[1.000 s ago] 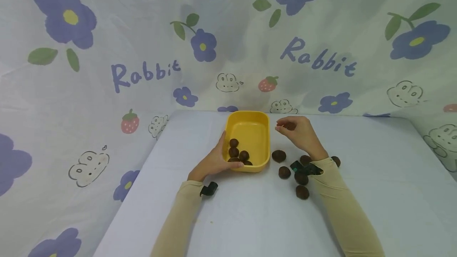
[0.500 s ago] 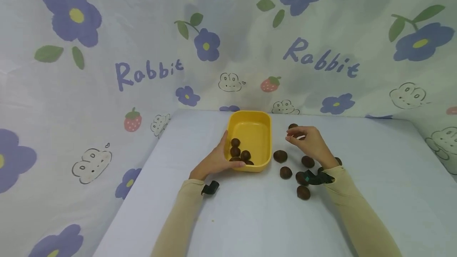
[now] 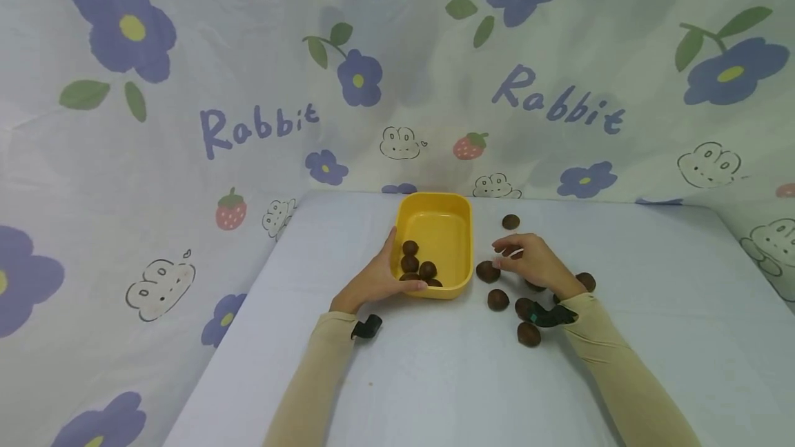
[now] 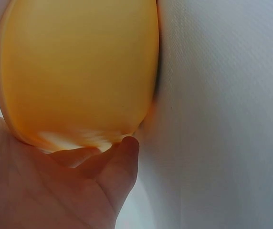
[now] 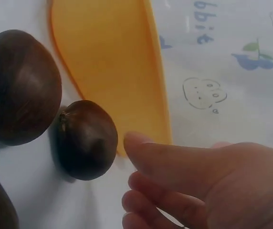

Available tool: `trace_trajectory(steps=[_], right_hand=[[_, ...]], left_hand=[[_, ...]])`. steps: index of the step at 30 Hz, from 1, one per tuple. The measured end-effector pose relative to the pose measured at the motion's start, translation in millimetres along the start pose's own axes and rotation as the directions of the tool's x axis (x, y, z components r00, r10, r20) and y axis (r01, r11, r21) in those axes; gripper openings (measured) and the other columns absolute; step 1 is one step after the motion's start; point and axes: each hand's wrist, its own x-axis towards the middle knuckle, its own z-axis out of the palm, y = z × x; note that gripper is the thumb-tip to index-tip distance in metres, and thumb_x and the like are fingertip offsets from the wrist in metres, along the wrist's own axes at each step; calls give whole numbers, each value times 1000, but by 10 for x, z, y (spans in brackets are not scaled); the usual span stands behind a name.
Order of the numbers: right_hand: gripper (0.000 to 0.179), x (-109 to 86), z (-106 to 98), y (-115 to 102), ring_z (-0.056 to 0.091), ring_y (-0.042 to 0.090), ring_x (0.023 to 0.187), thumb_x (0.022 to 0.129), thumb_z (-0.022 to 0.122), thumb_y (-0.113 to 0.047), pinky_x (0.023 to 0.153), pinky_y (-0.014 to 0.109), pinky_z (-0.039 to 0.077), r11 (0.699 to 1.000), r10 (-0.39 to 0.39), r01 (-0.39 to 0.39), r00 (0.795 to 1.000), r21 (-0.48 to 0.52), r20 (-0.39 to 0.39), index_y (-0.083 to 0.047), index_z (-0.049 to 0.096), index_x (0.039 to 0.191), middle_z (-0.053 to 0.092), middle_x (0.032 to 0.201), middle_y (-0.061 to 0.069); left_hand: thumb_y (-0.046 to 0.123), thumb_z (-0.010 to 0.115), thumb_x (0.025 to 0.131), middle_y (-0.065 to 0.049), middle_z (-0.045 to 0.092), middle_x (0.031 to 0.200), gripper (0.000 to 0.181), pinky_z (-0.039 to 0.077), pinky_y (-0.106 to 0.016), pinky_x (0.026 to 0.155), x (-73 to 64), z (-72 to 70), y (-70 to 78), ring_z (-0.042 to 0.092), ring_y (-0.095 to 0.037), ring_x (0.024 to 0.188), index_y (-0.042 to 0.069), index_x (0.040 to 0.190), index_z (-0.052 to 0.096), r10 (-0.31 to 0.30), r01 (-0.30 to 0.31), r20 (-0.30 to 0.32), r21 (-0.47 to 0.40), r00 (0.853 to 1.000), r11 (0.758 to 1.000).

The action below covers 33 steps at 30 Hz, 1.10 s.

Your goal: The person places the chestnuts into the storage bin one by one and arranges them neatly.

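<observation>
My left hand [image 3: 371, 283] grips the left near corner of a yellow plastic box [image 3: 466, 243], thumb over the near rim and fingers along the side. Several brown chestnuts [image 3: 428, 270] lie in the box's near left part. Right of the box, my right hand [image 3: 535, 262] hovers low over the table, fingers loosely bent. Its thumb and index fingertips are right by a chestnut [image 3: 487, 272] beside the box wall. In the right wrist view, that hand's thumb [image 5: 174, 160] stands apart from the nearest chestnut [image 5: 86, 140], with nothing seen between thumb and fingers.
Several more chestnuts [image 3: 528, 334] are scattered on the white tabletop [image 3: 435, 378] around and under the right forearm. One chestnut [image 3: 511, 221] lies farther back, beyond the right hand. A patterned cloth [image 3: 397, 74] hangs behind and to the left of the table.
My right hand has moved back toward me from beside the box's far end, uncovering the far chestnut, to beside the chestnut near the box wall. The left hand keeps its hold on the box.
</observation>
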Motion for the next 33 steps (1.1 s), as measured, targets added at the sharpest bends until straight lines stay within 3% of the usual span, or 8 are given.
trace_trajectory(steps=[8, 18, 28, 33], right_hand=[[46, 15, 26, 26, 66, 33, 113, 88, 80, -14, 100, 51, 57, 999, 27, -25, 997, -25, 74, 2, 68, 130, 73, 125, 18], [51, 29, 62, 54, 66, 35, 114, 84, 86, -14, 100, 53, 57, 999, 21, -14, 992, -53, 127, 2, 69, 129, 73, 124, 19], [54, 72, 113, 32, 65, 26, 107, 80, 87, -13, 98, 49, 56, 995, 74, -62, 986, -82, 151, 0, 69, 129, 74, 117, 12], [51, 93, 133, 33, 64, 24, 103, 81, 88, -15, 96, 46, 56, 991, 102, -88, 983, -102, 150, -2, 71, 127, 74, 114, 10]], left_hand=[[59, 90, 71, 0, 8, 177, 142, 22, -57, 130, 8, -11, 10, 22, -24, 161, 30, 166, -11, 25, -25, -6, -10, 1000, 1000], [56, 90, 72, -1, 6, 177, 142, 19, -58, 130, 10, -8, 18, 19, -26, 162, 29, 166, -12, -3, 3, 5, -5, 1000, 1000], [55, 90, 73, 1, 6, 177, 140, 20, -58, 130, 19, 0, -11, 20, -25, 162, 33, 165, -13, -4, 4, 4, -8, 1000, 1000], [63, 89, 69, 0, 7, 177, 143, 20, -57, 130, 17, -1, -7, 21, -25, 161, 34, 165, -13, -20, 20, 5, 1, 1000, 1000]])
